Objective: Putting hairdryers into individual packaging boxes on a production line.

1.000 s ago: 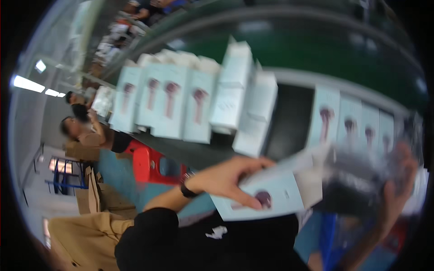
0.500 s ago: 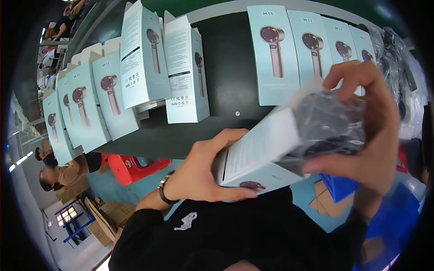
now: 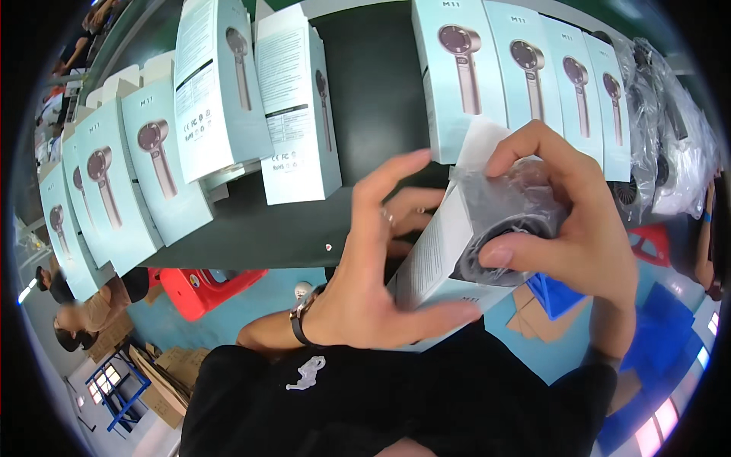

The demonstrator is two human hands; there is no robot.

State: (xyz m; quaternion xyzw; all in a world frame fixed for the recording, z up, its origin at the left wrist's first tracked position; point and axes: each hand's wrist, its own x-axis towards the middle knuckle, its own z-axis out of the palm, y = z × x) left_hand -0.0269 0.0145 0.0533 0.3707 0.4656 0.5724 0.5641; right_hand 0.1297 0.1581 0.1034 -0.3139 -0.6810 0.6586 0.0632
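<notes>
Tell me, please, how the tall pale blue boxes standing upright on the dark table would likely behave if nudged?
The upright boxes look tall and narrow, so a push near the top would probably tip them. They stand close together, so one might knock over its neighbour. The smooth cardboard would likely slide easily on the dark table.

Bright, even light, sharp centre, fisheye bending and dark rim
</notes>
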